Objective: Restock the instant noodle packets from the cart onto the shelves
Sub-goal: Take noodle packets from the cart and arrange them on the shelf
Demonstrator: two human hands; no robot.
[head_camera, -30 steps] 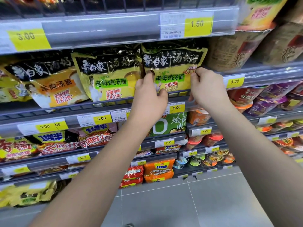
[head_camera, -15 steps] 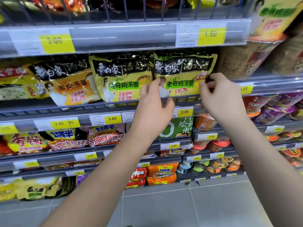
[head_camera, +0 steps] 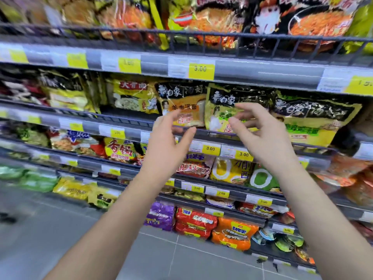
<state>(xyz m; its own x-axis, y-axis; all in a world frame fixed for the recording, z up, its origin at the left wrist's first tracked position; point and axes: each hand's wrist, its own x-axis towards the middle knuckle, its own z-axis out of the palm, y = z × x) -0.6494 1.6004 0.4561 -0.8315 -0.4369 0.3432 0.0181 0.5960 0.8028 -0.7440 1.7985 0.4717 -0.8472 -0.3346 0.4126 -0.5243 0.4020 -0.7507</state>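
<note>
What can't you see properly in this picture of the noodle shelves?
In the head view:
The cart: outside the frame entirely.
The left price tags: motion blur, numbers unreadable.
The far-right price tag: cut by the edge.
The green-labelled packet: label partly behind the right hand.
The left hand: fingertips blurred.

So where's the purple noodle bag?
Head view, low and centre: the purple noodle bag sits just above the floor, directly left of the red packets.
</note>
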